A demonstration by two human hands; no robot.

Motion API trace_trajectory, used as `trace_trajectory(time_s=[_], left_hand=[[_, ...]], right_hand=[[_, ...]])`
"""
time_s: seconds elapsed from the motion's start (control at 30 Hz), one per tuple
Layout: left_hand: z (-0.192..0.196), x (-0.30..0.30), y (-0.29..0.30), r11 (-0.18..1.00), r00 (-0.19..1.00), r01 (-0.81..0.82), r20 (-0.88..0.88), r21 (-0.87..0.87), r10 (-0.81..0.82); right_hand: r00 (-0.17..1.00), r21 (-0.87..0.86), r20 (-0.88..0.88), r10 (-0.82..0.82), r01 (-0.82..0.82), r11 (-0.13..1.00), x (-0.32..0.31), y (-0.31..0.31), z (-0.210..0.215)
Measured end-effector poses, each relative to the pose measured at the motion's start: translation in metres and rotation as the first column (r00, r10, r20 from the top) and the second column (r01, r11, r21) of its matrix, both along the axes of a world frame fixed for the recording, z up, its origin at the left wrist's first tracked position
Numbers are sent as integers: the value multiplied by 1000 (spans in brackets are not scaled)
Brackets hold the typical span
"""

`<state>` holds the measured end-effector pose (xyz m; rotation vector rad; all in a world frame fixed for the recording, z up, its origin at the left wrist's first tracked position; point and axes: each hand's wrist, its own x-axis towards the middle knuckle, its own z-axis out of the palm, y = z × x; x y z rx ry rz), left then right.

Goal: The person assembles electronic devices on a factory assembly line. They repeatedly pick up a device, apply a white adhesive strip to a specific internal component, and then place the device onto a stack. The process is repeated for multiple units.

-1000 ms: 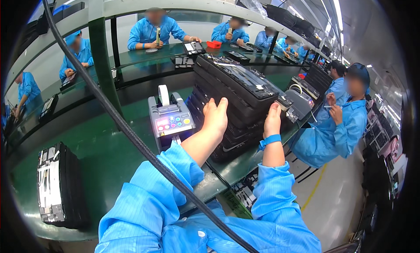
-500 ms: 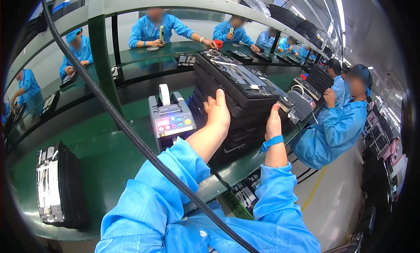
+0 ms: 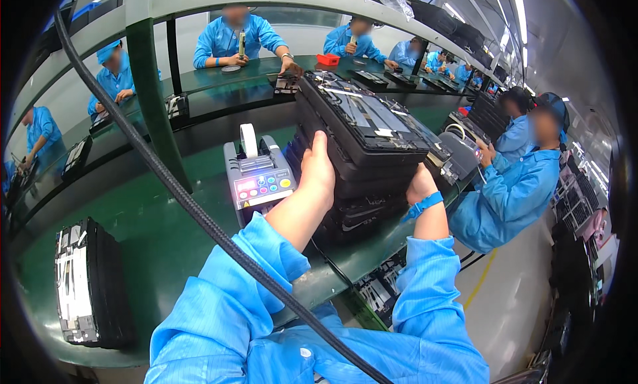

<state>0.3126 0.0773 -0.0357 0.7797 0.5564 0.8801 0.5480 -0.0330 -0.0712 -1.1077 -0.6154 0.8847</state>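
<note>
A tall stack of black flat device shells stands on the green workbench, tilted, with the top one showing its open inside. My left hand presses flat against the stack's near-left side. My right hand, with a blue wrist strap, grips the stack's near-right corner. Both sleeves are light blue.
A grey tape dispenser with coloured buttons stands just left of the stack. A second black stack lies at the bench's left end. A thick black cable crosses the view diagonally. A seated person in blue works at right; others sit behind.
The stack has been lifted and tilted toward me between both hands, and now appears larger and higher in the view. My hands kept their hold on its sides.
</note>
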Motion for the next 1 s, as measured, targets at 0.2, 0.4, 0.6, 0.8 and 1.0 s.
trace_trajectory(time_s=[0.2,0.4,0.6,0.8,1.0], left_hand=[[-2,-1,-20,997,997,-66,-43,-35,64],[21,-22,-17,930,963,226,210,-289,-169],[13,-28,-42,999,991,36,133,-14,-34],[12,-30,-40,996,992,-21,128,83,10],[12,-33,-51,983,974,6,220,182,-46]], right_hand=[[999,5,-15,-29,29,1000,-28,-9,1],[996,47,57,-74,72,996,-49,-16,18],[997,122,-71,-16,25,992,-57,-29,6],[984,96,-177,-5,22,995,-46,-19,-3],[986,208,-162,-35,69,976,-58,-23,-3]])
